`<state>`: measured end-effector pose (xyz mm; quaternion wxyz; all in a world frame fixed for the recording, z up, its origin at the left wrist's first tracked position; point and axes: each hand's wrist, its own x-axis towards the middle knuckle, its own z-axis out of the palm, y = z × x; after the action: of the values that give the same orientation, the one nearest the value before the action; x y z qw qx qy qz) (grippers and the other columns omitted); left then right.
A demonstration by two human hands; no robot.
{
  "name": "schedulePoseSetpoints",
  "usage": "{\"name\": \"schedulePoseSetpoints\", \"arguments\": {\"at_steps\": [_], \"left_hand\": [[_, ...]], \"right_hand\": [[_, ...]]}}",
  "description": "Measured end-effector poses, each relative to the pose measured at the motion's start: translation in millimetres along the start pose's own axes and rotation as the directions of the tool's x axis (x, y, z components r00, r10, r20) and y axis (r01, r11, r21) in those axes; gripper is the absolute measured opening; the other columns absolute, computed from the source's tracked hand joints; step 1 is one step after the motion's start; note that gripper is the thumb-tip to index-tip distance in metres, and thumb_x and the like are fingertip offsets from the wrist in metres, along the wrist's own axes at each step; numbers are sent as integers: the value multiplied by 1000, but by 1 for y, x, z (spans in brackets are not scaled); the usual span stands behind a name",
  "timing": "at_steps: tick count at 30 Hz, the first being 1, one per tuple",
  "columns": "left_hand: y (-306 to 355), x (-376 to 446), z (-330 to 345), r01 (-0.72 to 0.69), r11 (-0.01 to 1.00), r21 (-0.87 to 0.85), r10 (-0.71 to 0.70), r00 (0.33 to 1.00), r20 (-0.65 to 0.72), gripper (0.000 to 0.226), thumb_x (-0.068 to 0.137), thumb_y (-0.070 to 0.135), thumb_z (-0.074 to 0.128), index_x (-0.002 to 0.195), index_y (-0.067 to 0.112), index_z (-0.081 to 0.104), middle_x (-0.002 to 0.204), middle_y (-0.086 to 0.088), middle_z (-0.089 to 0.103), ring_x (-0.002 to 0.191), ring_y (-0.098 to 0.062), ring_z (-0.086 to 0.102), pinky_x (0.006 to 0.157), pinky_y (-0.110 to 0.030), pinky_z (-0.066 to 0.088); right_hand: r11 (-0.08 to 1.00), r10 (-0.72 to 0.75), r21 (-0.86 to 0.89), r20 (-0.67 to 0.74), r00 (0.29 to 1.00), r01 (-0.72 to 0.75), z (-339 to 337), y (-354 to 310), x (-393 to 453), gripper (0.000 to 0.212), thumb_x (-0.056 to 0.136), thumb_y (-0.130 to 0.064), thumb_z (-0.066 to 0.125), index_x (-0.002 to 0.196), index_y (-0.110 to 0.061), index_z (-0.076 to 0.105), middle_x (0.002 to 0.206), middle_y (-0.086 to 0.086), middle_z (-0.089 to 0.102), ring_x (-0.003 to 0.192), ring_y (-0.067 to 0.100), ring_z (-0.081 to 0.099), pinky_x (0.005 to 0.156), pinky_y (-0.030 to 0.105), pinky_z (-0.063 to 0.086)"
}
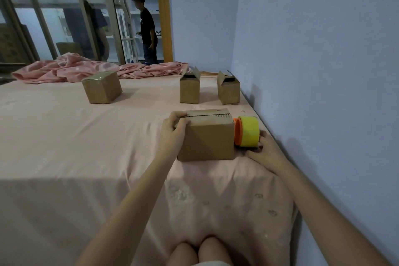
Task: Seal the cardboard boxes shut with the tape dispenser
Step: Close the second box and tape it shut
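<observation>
Near box (206,138): sits on the bed (86,147), close to the wall (313,71), flaps folded down. A dark seam with a toothed mark runs along its top; whether tape already lies there cannot be told.

Left hand (173,130): fingers curled over the box's top left corner, thumb on the near face, holding the box down.

Right hand (262,150): curled round the lower right of the dispenser (247,131), an orange hub with a yellow roll, which touches the box's right end.

Other boxes: 1 closed box (101,89) stands far left; 2 open boxes (190,88) and (228,89) stand upright further back with flaps raised.

Handling, as judged:
- The box looks light and thin-walled. It would likely slide or tip on the soft mattress under a tape pull, so bracing the far-side top corner is sound.
- Flaps probably flex if pressed mid-span; pressure belongs over the edges.
- The dispenser appears rigid plastic. Grip by the hub or handle, away from the cutter teeth.
- Tape is sticky and prone to fold on itself.

Background: a pink blanket (97,69) and 2 people (149,32) beyond the bed.
</observation>
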<state>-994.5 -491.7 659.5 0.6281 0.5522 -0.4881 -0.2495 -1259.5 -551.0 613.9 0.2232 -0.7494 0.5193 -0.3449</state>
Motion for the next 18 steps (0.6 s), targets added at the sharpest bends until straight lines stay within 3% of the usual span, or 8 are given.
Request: {"name": "schedulePoseSetpoints", "arguments": {"at_steps": [3, 6, 8, 11, 15, 18], "left_hand": [[1, -1, -4, -33, 990, 138, 32, 999, 9, 16, 86, 32, 52, 85, 46, 59, 111, 8, 54, 94, 5, 51, 71, -17, 35], [4, -1, -7, -146, 924, 355, 157, 988, -2, 16, 88, 28, 50, 91, 37, 63, 121, 8, 53, 108, -10, 51, 82, -27, 38], [6, 0, -8, -247, 798, 549, 276, 961, 31, 20, 91, 22, 47, 101, 23, 64, 123, 3, 55, 113, -19, 48, 91, -31, 34], [10, 2, -8, -368, 577, 729, 399, 906, 141, 21, 94, 17, 43, 104, 11, 60, 108, -3, 62, 105, -25, 51, 90, -30, 30], [18, 4, -7, -426, 448, 786, 435, 872, 225, 19, 95, 15, 43, 95, 2, 56, 102, -11, 60, 102, -30, 48, 85, -36, 34], [22, 7, -6, -441, 336, 832, 417, 862, 288, 20, 94, 16, 41, 94, 1, 54, 102, -15, 54, 97, -31, 45, 82, -37, 34]], "right_hand": [[996, -34, -86, -22, 999, 32, 3, -3, 5, 49, 61, -49, 70, 104, -26, 66, 121, 1, 54, 103, 21, 57, 89, 43, 49], [997, -45, 50, -126, 991, 52, 0, -19, 10, 36, 64, -29, 83, 95, -26, 64, 113, 1, 52, 96, 13, 54, 88, 36, 46], [989, -104, 76, -228, 968, 124, -9, -37, 17, 22, 69, -22, 82, 85, -24, 67, 96, -6, 57, 78, 1, 54, 77, 24, 48], [968, -136, 153, -349, 927, 200, -30, -75, 19, 15, 73, -26, 78, 77, -27, 64, 68, -12, 63, 61, -8, 56, 56, 5, 40], [890, -69, 370, -470, 880, 268, -55, -128, 21, 16, 80, -30, 72, 72, -24, 60, 67, -12, 62, 58, -5, 57, 55, 13, 42], [729, 36, 603, -508, 861, 325, -66, -166, 22, 11, 82, -28, 68, 77, -23, 60, 67, -14, 64, 62, -2, 60, 52, 20, 46]]}}
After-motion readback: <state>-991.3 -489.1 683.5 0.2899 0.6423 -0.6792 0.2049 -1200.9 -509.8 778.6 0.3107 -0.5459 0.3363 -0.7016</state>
